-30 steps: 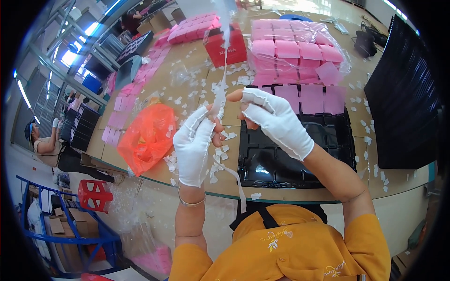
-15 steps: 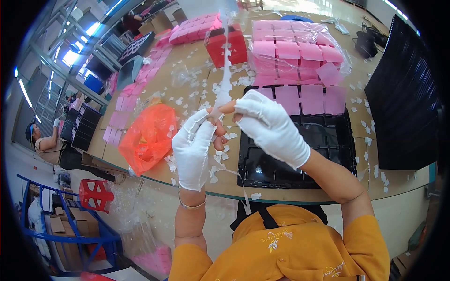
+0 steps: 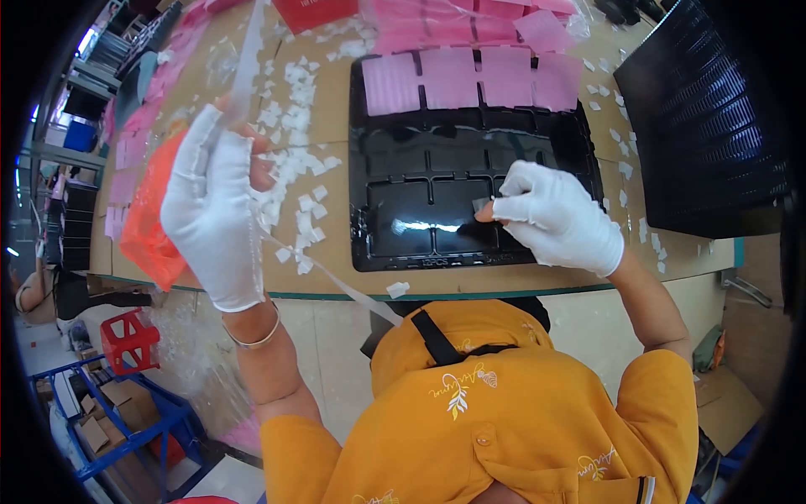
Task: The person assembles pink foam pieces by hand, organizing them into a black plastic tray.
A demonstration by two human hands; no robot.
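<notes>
My left hand [image 3: 214, 210], in a white glove, is raised over the table's left part and grips a long clear backing strip [image 3: 336, 281] that trails down toward my chest. In a white glove too, my right hand [image 3: 558, 214] rests over the black compartment tray [image 3: 395, 151], its fingertips pinching a small clear sticker [image 3: 480, 204] against a lower middle compartment. Pink pads [image 3: 478, 77] fill the tray's top row.
Several small white paper scraps [image 3: 294, 181] litter the cardboard-covered table [image 3: 319, 118]. An orange plastic bag [image 3: 147, 223] lies at the left edge. A stack of black trays [image 3: 705, 126] stands at right. A red stool [image 3: 126, 340] and blue cart [image 3: 117, 420] are on the floor.
My right hand has dropped from the strip, where both hands met, down onto the black tray with a small sticker. My left hand still holds the strip up.
</notes>
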